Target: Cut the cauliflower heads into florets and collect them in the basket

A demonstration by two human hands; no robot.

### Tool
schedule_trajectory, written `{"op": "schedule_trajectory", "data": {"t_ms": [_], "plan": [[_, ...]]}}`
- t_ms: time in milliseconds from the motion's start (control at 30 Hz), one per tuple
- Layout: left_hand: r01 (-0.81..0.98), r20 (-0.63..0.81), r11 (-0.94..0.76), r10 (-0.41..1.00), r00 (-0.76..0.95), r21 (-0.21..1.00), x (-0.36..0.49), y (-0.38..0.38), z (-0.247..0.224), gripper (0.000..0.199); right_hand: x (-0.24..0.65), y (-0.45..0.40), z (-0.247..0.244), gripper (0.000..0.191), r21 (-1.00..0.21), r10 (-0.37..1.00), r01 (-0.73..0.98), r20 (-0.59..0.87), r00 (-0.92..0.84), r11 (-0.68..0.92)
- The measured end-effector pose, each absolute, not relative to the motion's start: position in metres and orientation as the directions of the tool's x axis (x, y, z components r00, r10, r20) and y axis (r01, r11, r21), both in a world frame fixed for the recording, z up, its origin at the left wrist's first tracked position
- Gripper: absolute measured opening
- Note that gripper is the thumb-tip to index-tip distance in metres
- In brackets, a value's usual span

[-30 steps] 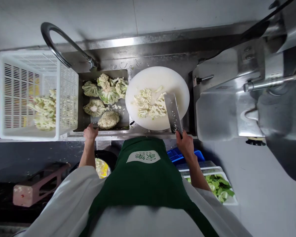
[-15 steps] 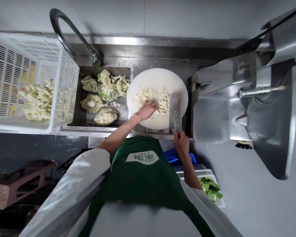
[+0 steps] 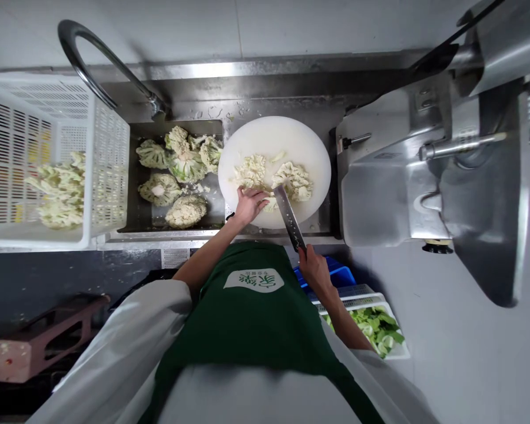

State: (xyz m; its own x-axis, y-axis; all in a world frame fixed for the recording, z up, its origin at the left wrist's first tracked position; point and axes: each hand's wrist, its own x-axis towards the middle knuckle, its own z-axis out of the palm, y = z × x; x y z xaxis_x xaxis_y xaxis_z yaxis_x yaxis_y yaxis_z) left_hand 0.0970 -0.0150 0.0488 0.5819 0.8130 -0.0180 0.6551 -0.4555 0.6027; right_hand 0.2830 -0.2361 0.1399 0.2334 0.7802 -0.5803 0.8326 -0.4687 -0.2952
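My right hand [image 3: 314, 268] is wrapped round the handle of a cleaver [image 3: 288, 217], its blade turned nearly edge-on over the white round cutting board [image 3: 307, 132]. My left hand [image 3: 251, 205] is at the near left of the board, its bent fingers holding a small cauliflower piece [image 3: 271, 204] beside the blade's tip. Just beyond the fingers lies a heap of cut cauliflower [image 3: 251, 171]. A larger cauliflower chunk [image 3: 295, 181] rests to the right of the blade, and a pale stem strip [image 3: 278, 156] lies behind.
Several cauliflower heads [image 3: 186, 211] sit in the metal sink [image 3: 152, 219] on the left, under a curved faucet [image 3: 101, 56]. Beyond stands a white basket [image 3: 108, 159] with cauliflower florets [image 3: 62, 191]. A metal slicing machine [image 3: 375, 200] borders the board's right; below is a crate of greens [image 3: 377, 327].
The cleaver has swung left from the board's right side, from flat to nearly edge-on, beside my left hand. My left hand has drawn slightly left and nearer to me. The view has shifted slightly.
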Motion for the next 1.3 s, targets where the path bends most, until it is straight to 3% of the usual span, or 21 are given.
{"op": "schedule_trajectory", "data": {"t_ms": [467, 800, 1033, 1300], "plan": [[0.661, -0.026, -0.458, 0.811, 0.585, 0.594, 0.096, -0.015, 0.049, 0.015, 0.284, -0.241, 0.145, 0.022, -0.225, 0.769, 0.872, -0.597, 0.228, -0.434], [0.638, -0.015, -0.472, 0.797, 0.604, 0.609, 0.092, -0.013, 0.042, 0.017, 0.274, -0.225, 0.126, 0.029, -0.225, 0.704, 0.867, -0.687, 0.183, -0.445], [0.552, -0.015, -0.572, 0.686, 0.728, 0.607, 0.077, 0.000, 0.053, 0.023, 0.291, -0.220, 0.120, 0.026, -0.264, 0.747, 0.875, -0.648, 0.151, -0.406], [0.614, -0.016, -0.490, 0.773, 0.634, 0.619, 0.072, -0.017, 0.045, 0.020, 0.271, -0.233, 0.141, 0.030, -0.263, 0.762, 0.850, -0.609, 0.220, -0.456]]}}
